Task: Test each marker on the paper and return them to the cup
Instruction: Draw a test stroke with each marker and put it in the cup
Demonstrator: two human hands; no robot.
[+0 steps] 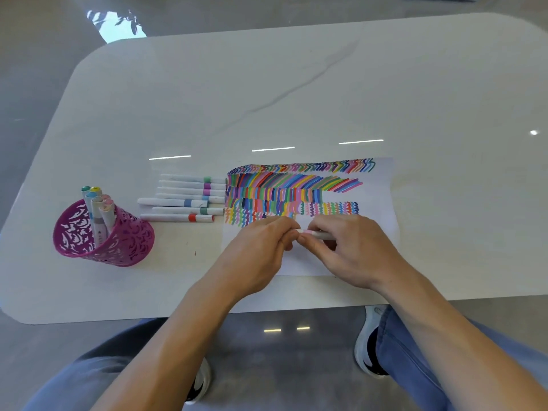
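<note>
A white, grey-veined tabletop (296, 84) stands on a glossy grey floor (29, 69), seen from above by a seated person in blue trousers. A sheet of paper (382, 209) lies near the front edge, its upper part filled with rows of multicoloured test strokes. Over its lower part both hands meet on 1 white marker (314, 233) with a pink band: the left hand (255, 253) pinches 1 end between curled fingertips, and the right hand (353, 250) grips the barrel, fingers curled round it. Just left of the paper, 7 white markers (184, 200) lie side by side. Further left stands a magenta cut-out cup (127, 241) with a cluster of upright markers (96, 209) inside.
</note>
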